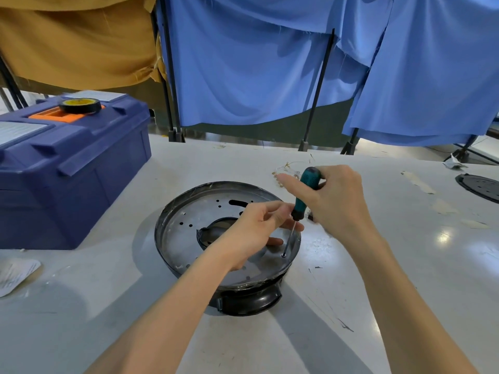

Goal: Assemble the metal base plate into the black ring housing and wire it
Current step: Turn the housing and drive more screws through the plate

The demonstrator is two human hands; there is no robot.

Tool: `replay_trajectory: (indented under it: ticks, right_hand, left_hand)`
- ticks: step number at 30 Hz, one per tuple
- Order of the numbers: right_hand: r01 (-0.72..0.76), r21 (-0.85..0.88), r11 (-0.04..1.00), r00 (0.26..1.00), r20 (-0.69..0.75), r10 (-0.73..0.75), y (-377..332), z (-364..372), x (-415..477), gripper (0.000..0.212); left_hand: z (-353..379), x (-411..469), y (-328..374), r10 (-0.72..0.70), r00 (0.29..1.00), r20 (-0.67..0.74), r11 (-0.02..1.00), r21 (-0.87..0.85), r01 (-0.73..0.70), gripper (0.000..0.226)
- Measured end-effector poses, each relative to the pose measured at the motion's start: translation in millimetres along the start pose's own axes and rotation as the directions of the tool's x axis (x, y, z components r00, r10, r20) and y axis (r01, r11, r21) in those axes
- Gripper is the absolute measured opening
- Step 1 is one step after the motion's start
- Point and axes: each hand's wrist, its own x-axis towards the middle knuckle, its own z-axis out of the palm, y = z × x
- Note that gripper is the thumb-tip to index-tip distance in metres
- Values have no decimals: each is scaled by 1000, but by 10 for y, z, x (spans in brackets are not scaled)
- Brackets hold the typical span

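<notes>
A blue toolbox (67, 171) sits at my far left. On the table (108, 306), the metal base plate (186, 233) lies inside the black ring housing (243, 299), where my left hand (253, 230) pinches the shaft of the screwdriver (300, 205) just under its handle. My right hand (333, 201) wraps its fingers round the green handle, tip in a hole near the plate's right rim.

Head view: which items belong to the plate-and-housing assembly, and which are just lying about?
In use:
- metal base plate
- black ring housing
- screwdriver, gripped by the right hand, steadied by the left hand

Lying about:
- blue toolbox
- tape roll
- black disc
- paper scrap
</notes>
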Motion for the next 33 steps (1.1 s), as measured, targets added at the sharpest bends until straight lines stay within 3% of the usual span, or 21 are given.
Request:
replay_trajectory:
  ticks: [3,6,9,11,14,18,20,22,26,33]
  right_hand:
    - [-43,136,990,984,-165,65,53,-127,36,43]
    - [-106,253,962,941,-286,179,141,-279,79,43]
    - [-216,373,902,905,-271,329,269,-398,98,35]
    - [-292,472,832,887,-193,420,389,-449,89,24]
    - [-455,446,771,865,16,501,566,-384,26,17]
    - [-657,267,705,751,313,581,694,-52,-207,18]
    - [-728,226,648,672,427,606,683,77,-311,16]
    - [-762,195,617,621,490,612,667,150,-358,17]
    - [-791,202,577,588,508,629,663,187,-354,19]
    - [-815,199,543,558,522,645,719,210,-377,20]
  left_hand:
    - [-10,1,-9,-4,999,-32,1000,-16,3,45]
    - [-13,0,-9,-39,998,-57,999,-40,36,37]
    - [-40,-36,53,-42,997,-70,997,58,46,38]
    - [-64,-89,119,-36,995,-88,975,216,54,48]
    - [-32,-213,214,-68,997,-34,823,563,75,65]
    - [122,-340,182,-230,973,-13,463,878,121,105]
    - [215,-404,152,-161,986,-34,304,949,82,91]
    - [276,-449,136,-37,998,-50,210,976,57,69]
    - [306,-522,146,84,996,-44,185,982,28,38]
    - [205,-540,115,148,989,21,187,981,-49,30]
